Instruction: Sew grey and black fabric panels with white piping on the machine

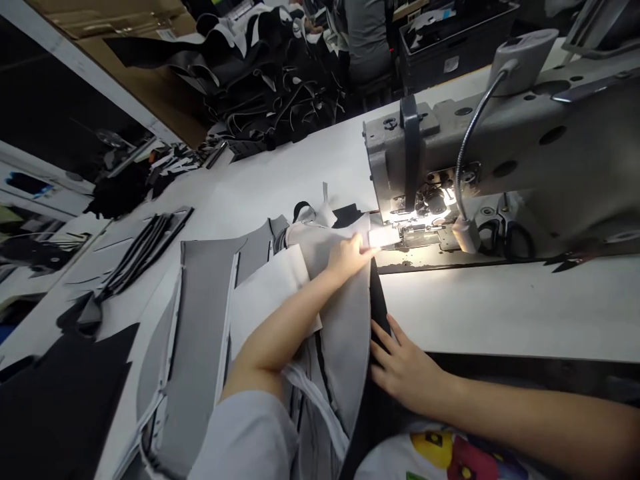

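Observation:
Grey fabric panels [345, 333] with black edging lie across the white table in front of the sewing machine [425, 160]. My left hand [347, 257] is at the upper end of the panel, thumb and fingers pinched on a small white piece [384, 236] that reaches toward the lit needle area. Lower down, my right hand [403, 363] rests with fingers spread on the panel's right edge and the black fabric [379, 300] beside it. A white rectangular sheet [270, 290] lies partly under my left forearm.
Black-handled scissors [505, 233] lie under the machine arm, right of its lamp. Stacked dark-edged pieces [145, 250] lie at left. Behind the table are a large pile of black fabric [280, 73], a cardboard box [135, 53], a black crate [455, 47] and a seated person [369, 37].

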Demonstrator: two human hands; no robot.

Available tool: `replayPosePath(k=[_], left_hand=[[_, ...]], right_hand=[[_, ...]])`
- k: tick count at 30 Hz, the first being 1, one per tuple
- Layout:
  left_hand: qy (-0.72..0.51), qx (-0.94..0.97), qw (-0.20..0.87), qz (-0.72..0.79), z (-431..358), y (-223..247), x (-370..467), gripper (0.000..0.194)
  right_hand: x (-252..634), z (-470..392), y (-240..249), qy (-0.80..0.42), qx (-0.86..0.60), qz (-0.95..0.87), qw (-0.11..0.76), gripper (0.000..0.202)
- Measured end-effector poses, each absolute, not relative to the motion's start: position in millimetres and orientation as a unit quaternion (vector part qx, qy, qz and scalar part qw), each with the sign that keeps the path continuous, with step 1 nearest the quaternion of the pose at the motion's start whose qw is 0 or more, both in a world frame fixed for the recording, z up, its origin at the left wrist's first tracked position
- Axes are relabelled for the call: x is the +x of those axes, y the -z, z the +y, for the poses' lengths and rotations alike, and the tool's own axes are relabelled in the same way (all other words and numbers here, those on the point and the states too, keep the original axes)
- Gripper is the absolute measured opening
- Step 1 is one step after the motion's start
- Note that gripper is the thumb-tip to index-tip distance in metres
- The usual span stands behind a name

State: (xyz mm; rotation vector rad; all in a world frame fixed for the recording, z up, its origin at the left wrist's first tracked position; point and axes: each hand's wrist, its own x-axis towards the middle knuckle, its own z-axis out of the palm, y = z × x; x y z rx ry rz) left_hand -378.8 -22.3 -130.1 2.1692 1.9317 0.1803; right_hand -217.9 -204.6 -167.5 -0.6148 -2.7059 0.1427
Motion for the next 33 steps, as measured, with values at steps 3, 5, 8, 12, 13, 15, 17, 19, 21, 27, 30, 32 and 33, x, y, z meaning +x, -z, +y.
replayPosePath(k=[3,5,8,12,13,15,17,19,21,27,30,32,33], left_hand=[[-0.192,0.684,0.121,0.693,-8.8,140.7,-383.2,0.049],[-0.230,0.696,0.104,0.672,-3.1,145.3,-388.5,0.059],[-0.185,0.748,0.043,0.636,1.2,150.6,-394.8,0.055],[-0.118,0.759,0.023,0.640,-0.3,150.8,-396.2,0.045],[-0.112,0.761,0.024,0.639,-2.0,149.2,-395.4,0.044],[-0.104,0.766,0.024,0.634,-6.7,145.2,-391.8,0.045],[-0.094,0.778,0.034,0.620,-12.4,141.6,-385.3,0.046],[-0.095,0.792,0.058,0.601,-18.6,140.3,-375.8,0.045],[-0.112,0.793,0.082,0.593,-25.0,142.0,-364.6,0.040],[-0.210,0.781,0.093,0.581,-45.1,153.1,-338.7,0.032],[-0.237,0.784,0.098,0.565,-52.1,155.2,-332.1,0.029],[-0.241,0.787,0.095,0.559,-53.4,155.9,-328.7,0.027],[-0.243,0.788,0.093,0.558,-53.2,156.3,-327.2,0.026]], right_hand=[[-215.3,-203.3,167.8,-0.052,-0.215,-0.958,0.185,0.021],[-212.1,-189.6,164.1,-0.078,-0.199,-0.962,0.169,0.024],[-210.4,-151.2,156.6,-0.116,-0.202,-0.964,0.129,0.031],[-213.2,-119.1,155.9,-0.081,-0.245,-0.959,0.119,0.026],[-212.9,-122.6,157.7,-0.066,-0.249,-0.958,0.126,0.028],[-209.6,-141.9,161.5,-0.039,-0.255,-0.954,0.150,0.032],[-203.9,-166.8,163.7,-0.023,-0.268,-0.946,0.180,0.034],[-198.0,-183.9,163.2,-0.027,-0.269,-0.942,0.197,0.033],[-193.7,-187.4,161.5,-0.046,-0.265,-0.944,0.192,0.030],[-188.6,-179.2,163.9,-0.018,-0.281,-0.935,0.215,0.021],[-185.3,-189.4,166.2,-0.021,-0.286,-0.931,0.224,0.019],[-183.0,-194.8,167.3,-0.027,-0.285,-0.932,0.222,0.019],[-182.0,-196.0,167.8,-0.029,-0.281,-0.934,0.221,0.019]])
